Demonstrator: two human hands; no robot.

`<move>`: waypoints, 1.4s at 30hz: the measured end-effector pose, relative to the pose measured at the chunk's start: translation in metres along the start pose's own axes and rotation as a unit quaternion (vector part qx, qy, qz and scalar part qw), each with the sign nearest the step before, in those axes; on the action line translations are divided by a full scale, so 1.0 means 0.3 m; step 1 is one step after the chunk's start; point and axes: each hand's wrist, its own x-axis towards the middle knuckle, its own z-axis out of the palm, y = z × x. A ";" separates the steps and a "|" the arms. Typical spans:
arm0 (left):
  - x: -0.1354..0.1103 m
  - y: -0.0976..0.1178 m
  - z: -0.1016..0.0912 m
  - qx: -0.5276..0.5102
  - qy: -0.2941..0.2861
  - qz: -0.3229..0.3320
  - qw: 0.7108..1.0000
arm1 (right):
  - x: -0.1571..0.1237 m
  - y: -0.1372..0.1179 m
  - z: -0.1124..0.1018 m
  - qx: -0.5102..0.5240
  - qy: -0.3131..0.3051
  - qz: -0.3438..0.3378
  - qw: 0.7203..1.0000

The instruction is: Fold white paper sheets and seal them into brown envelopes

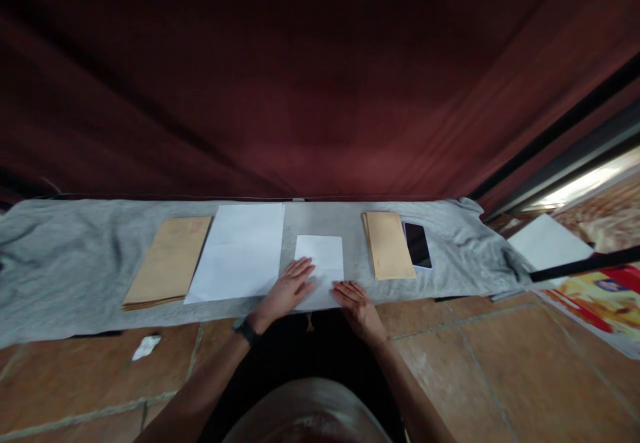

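A white sheet of paper (323,253) lies flat in front of me, narrower than the sheets beside it; a faint crease crosses it. My left hand (289,288) rests on its left side with the fingers stretched out, and a dark watch is on that wrist. On the lower right edge lies my right hand (357,306), palm down with its fingers extended. Left of my left hand is a stack of larger white paper (240,250). A pile of brown envelopes (170,256) sits further left. To the right are a few smaller brown envelopes (391,246).
A phone (418,245) lies beside the right envelopes. Grey cloth (75,263) covers the long, narrow surface, with a dark red curtain (300,96) behind it. A paper scrap (147,347) is on the tiled floor. At far right stands a colourful printed box (605,303).
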 end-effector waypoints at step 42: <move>0.056 0.114 -0.019 0.113 0.042 -0.330 0.936 | 0.254 -0.050 -0.045 -0.173 -0.025 0.386 0.906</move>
